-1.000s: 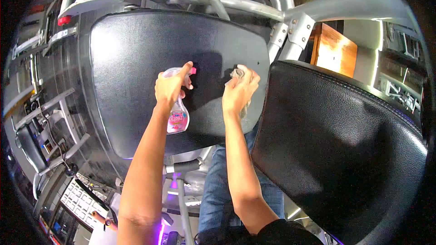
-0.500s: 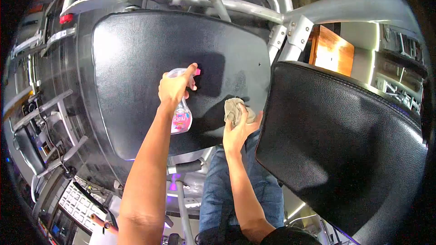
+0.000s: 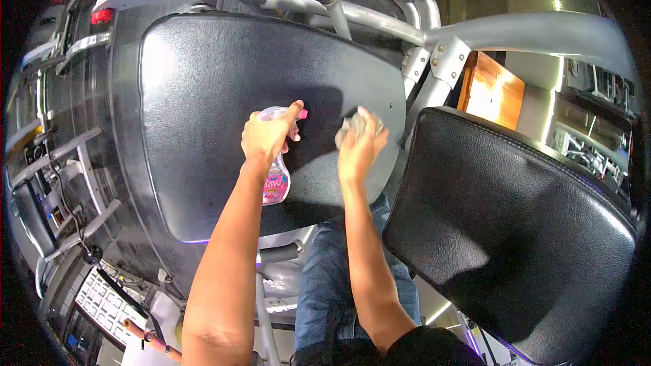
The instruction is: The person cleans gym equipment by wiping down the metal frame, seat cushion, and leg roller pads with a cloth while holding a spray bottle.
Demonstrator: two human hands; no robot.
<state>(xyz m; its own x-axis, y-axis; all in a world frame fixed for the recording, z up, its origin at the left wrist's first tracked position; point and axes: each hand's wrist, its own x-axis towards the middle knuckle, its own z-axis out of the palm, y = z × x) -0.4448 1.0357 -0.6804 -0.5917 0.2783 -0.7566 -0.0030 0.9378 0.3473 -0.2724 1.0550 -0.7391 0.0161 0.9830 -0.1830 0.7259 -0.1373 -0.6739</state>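
My left hand (image 3: 264,137) is wrapped around the neck of a clear spray bottle (image 3: 277,186) with a pink label and a pink nozzle, held over a black padded seat (image 3: 210,88). My right hand (image 3: 363,146) grips a crumpled grey-beige cloth (image 3: 349,130), pressed on the right part of the seat's surface. The cloth is slightly blurred. Shadows of both hands fall across the black upholstery.
A second black pad (image 3: 515,230) stands close by on the right. Grey metal tubes (image 3: 529,30) of the machine frame run behind the seat. A wooden box (image 3: 494,91) is at the upper right. More gym equipment (image 3: 34,217) stands at the left.
My right hand has moved the cloth up and away from me over the seat. Damp marks seen there earlier no longer show. The spray bottle has shifted slightly right and down in view.
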